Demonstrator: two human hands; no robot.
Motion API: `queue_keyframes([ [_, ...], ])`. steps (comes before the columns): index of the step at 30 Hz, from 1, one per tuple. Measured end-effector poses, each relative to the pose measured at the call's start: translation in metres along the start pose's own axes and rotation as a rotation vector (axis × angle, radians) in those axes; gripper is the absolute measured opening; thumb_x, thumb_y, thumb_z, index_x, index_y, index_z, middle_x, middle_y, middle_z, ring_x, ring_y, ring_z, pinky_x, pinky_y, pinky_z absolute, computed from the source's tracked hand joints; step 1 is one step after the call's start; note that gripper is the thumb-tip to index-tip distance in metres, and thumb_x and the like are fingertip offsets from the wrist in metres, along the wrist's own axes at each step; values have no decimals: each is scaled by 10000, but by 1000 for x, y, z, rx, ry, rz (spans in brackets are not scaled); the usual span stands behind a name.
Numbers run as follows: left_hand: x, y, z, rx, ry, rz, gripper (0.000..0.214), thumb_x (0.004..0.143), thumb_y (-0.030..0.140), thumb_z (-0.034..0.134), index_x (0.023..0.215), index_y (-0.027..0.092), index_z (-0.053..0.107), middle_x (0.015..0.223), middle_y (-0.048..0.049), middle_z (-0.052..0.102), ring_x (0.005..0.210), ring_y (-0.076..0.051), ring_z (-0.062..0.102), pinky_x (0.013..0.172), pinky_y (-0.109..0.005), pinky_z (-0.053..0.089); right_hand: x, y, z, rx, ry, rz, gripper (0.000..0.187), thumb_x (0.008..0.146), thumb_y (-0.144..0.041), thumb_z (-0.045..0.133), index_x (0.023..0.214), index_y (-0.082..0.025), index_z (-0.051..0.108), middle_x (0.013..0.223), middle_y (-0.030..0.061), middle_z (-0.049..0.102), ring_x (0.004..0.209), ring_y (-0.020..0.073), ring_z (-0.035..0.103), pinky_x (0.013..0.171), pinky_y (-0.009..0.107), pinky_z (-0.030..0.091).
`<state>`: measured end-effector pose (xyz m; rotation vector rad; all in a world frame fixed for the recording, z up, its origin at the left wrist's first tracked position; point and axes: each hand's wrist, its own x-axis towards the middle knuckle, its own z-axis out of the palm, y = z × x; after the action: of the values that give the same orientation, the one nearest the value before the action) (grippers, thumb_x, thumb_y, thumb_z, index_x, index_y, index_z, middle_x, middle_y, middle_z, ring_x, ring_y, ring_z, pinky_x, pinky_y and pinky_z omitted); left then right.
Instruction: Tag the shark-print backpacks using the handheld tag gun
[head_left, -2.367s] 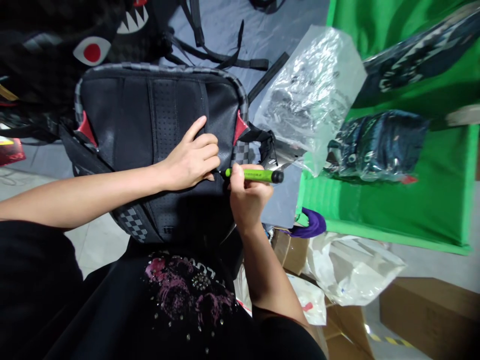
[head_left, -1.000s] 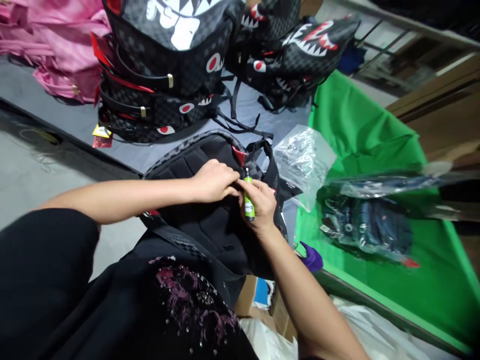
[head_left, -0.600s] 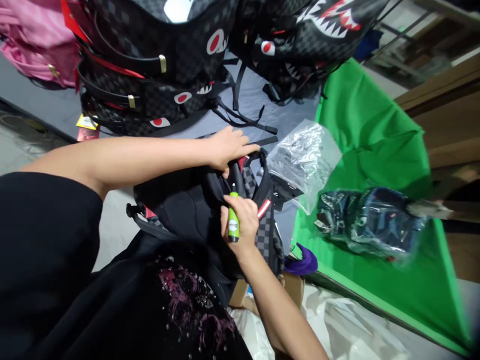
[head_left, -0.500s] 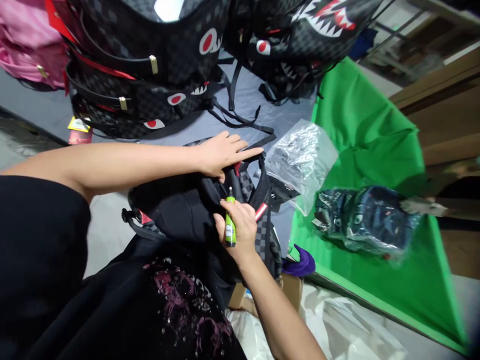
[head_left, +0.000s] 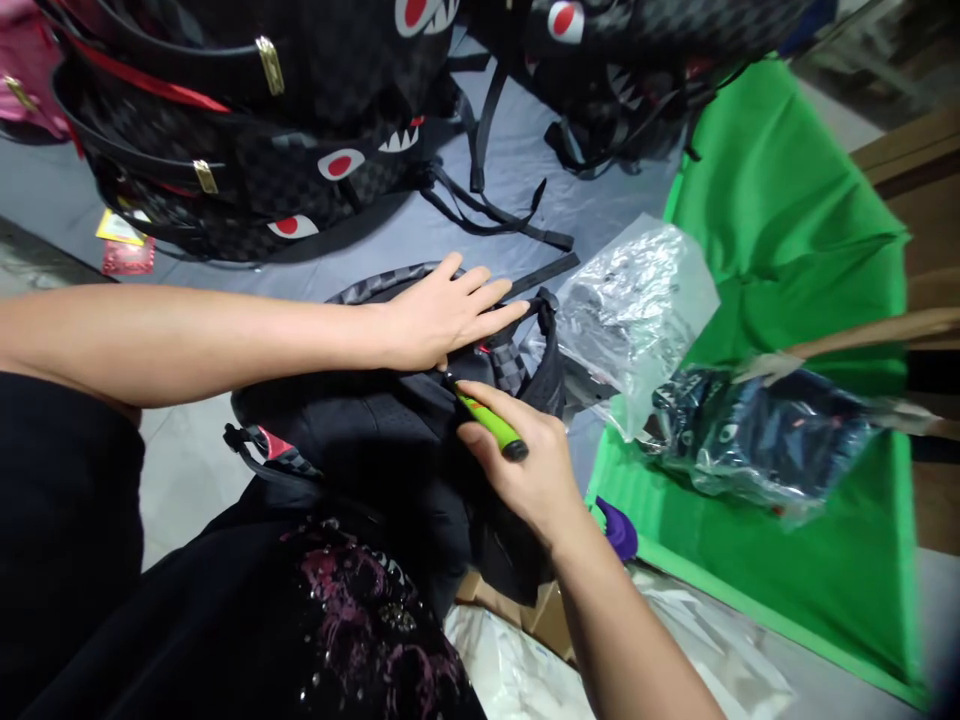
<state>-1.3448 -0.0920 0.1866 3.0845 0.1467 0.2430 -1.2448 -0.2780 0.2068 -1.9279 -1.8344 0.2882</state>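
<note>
A black backpack (head_left: 375,440) with checkered trim lies on its front at the table edge against my lap. My left hand (head_left: 442,312) rests flat on its top end, fingers stretched out toward the carry handle (head_left: 544,325). My right hand (head_left: 525,460) is closed on a green pen-like tool (head_left: 491,425), whose tip touches the backpack just below my left hand.
Several black shark-face backpacks (head_left: 247,120) are stacked at the back of the grey table (head_left: 525,200). A crumpled clear plastic bag (head_left: 637,310) lies to the right. A bagged backpack (head_left: 757,440) rests on green cloth (head_left: 787,230). Cardboard boxes and plastic sit below.
My left hand went from pinching the backpack near the tool to lying flat on its top. The green tool tilted from upright to slanted, tip on the bag. The view shifted upward and back.
</note>
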Motion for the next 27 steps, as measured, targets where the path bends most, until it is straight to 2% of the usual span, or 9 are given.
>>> queue_keyframes([
  [3, 1, -3, -5, 16, -54, -33, 1069, 727, 345, 752, 1588, 183, 140, 1656, -163, 135, 1500, -395, 160, 1169, -590, 196, 10, -4, -7, -79, -102, 97, 271, 958, -335, 527, 1142, -212, 682, 1046, 57, 758, 881, 224, 734, 785, 323, 554],
  [6, 0, -8, -9, 33, -105, -101, 1143, 683, 340, 787, 1595, 215, 110, 1667, -158, 36, 1521, -413, 56, 1141, -661, 212, 14, -7, -9, -159, -191, 88, 278, 947, -306, 526, 1173, -208, 654, 1012, 56, 756, 848, 230, 731, 748, 326, 543],
  [8, -2, -12, -10, 11, -104, -154, 1149, 683, 323, 782, 1597, 237, 92, 1668, -159, -2, 1511, -442, 68, 1093, -665, 288, 13, -6, -9, -165, -187, 65, 273, 950, -303, 532, 1187, -200, 620, 1032, 57, 748, 870, 229, 728, 732, 319, 541],
  [11, -6, -15, -8, -20, -97, -219, 1113, 718, 318, 753, 1599, 240, 77, 1668, -155, -47, 1487, -471, 127, 1030, -585, 401, 12, -1, -8, -125, -140, 39, 230, 937, -292, 568, 1142, -192, 596, 1032, 51, 743, 849, 215, 728, 692, 303, 541],
  [13, -7, -15, -7, -25, -107, -239, 1082, 746, 333, 731, 1600, 244, 73, 1669, -144, -59, 1473, -471, 162, 1013, -541, 429, 13, 3, -8, -66, -136, -2, 204, 930, -272, 586, 1117, -192, 609, 1048, 49, 744, 864, 203, 729, 718, 293, 553],
  [15, -7, -14, -6, -27, -111, -244, 1060, 765, 352, 716, 1600, 256, 71, 1671, -132, -62, 1460, -464, 188, 1006, -518, 436, 16, 6, -9, -40, -153, -42, 209, 925, -244, 593, 1124, -192, 634, 1071, 51, 744, 893, 199, 728, 765, 296, 565],
  [21, -3, -15, -1, -38, -112, -261, 1107, 750, 391, 745, 1599, 286, 43, 1671, -117, -78, 1417, -456, 239, 985, -503, 420, 28, 7, -10, -190, -222, -124, 237, 911, -198, 607, 1129, -174, 697, 1031, 70, 755, 861, 232, 727, 764, 355, 591],
  [24, -2, -16, 2, -41, -116, -268, 1126, 746, 397, 751, 1599, 291, 24, 1672, -108, -85, 1403, -451, 252, 977, -498, 410, 32, 7, -6, -158, -208, -150, 266, 912, -178, 600, 1161, -163, 691, 1090, 80, 746, 957, 229, 718, 841, 358, 592],
  [27, -2, -16, 2, -44, -119, -277, 1112, 754, 394, 738, 1599, 288, 23, 1673, -106, -78, 1394, -435, 268, 972, -491, 406, 36, 7, -6, -150, -268, -151, 289, 910, -154, 586, 1179, -172, 690, 1140, 73, 735, 1040, 232, 702, 897, 377, 585],
])
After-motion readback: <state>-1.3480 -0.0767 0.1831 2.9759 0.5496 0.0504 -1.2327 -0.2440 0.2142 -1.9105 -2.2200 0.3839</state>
